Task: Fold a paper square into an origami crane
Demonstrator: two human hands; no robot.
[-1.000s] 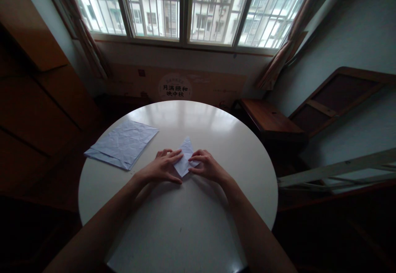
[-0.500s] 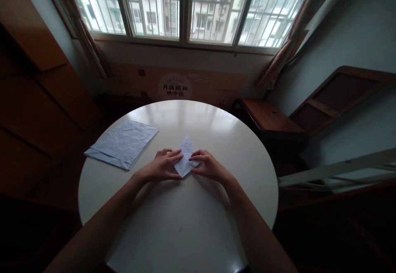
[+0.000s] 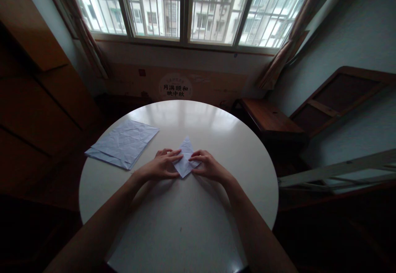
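Note:
A small piece of white folded paper [image 3: 185, 165] lies on the round white table, pointed at its far end and at its near end. At its left edge my left hand [image 3: 161, 165] grips it, fingertips on top and the thumb low by the near corner. My right hand [image 3: 210, 167] pinches the right side between curled fingers and thumb. The fingers cover both side corners of the paper.
Creased white paper sheets [image 3: 125, 143] lie at the left of the white table [image 3: 182, 227], over its edge. A wooden bench [image 3: 269, 116] stands beyond the table at the right. Cabinets [image 3: 37, 112] line the left, and a barred window [image 3: 213, 9] is ahead.
My left thumb has shifted slightly left along the paper's near edge. Otherwise the hands and paper stay in place.

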